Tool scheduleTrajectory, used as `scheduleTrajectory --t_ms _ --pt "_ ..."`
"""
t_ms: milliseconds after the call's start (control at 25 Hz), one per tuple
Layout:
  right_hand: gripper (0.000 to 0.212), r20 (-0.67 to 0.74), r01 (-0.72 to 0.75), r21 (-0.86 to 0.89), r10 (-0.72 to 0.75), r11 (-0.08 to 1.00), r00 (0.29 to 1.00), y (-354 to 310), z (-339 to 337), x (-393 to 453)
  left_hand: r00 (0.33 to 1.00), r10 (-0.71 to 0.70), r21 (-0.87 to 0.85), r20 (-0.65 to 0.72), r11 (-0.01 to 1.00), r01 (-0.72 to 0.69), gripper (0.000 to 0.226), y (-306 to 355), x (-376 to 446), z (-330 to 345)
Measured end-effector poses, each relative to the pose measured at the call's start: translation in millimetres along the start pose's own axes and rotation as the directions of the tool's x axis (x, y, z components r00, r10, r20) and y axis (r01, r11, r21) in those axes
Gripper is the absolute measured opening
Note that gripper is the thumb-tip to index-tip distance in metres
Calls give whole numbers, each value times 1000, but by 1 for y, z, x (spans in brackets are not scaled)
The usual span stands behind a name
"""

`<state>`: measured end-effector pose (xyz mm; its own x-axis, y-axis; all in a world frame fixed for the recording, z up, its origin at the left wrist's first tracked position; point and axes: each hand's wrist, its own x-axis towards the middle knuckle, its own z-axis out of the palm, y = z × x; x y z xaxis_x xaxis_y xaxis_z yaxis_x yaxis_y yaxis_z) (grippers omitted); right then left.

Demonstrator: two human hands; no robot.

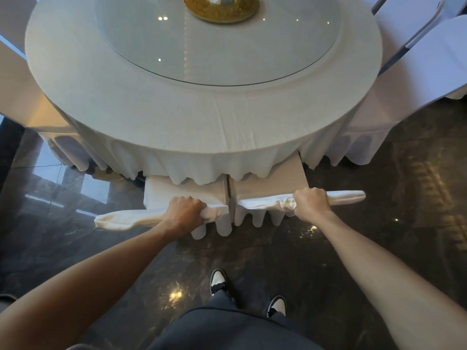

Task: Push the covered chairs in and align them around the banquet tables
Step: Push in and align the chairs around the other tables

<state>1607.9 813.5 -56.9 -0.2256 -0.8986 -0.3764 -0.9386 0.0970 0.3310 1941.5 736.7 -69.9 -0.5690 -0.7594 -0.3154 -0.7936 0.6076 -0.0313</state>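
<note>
- Two covered chairs stand side by side at the 6 o'clock edge of the round banquet table [177, 117], their seats tucked under the hanging cloth, only the top rails and back skirts showing
- The left chair [161, 198] and the right chair [267, 188] wear smooth white fabric covers with scalloped, pleated hems; the covers bunch into soft rolls along the top rails
- Their inner edges nearly meet, a narrow dark gap between them
- The tablecloth is matte white with faint creases, falling in wavy folds over the chair seats
- A round glass turntable [217, 46] lies on the tabletop, glossy with small light reflections; a gold-coloured rounded base [222, 11] sits at its centre, toward 12 o'clock
- More white-covered chairs flank the table at 9 o'clock [15, 79] and 2 o'clock [439, 59]
- The floor [391, 198] is dark polished stone, mottled and reflective
- The left hand [185, 213] curls tightly round the left chair's top rail, knuckles up, arm stretched forward
- The right hand [312, 204] grips the right chair's rail the same way, crumpling the cloth beneath its fingers
- Two dark-and-white shoes [218, 281] stand on the floor at 6 o'clock, behind the chairs
</note>
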Motion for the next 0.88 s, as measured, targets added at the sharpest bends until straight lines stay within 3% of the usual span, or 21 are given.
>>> scheduleTrajectory --t_ms 880 --pt "17 10 59 1 -59 998 998 -4 2 -1 998 -60 -118 -4 991 59 21 -1 3 -5"
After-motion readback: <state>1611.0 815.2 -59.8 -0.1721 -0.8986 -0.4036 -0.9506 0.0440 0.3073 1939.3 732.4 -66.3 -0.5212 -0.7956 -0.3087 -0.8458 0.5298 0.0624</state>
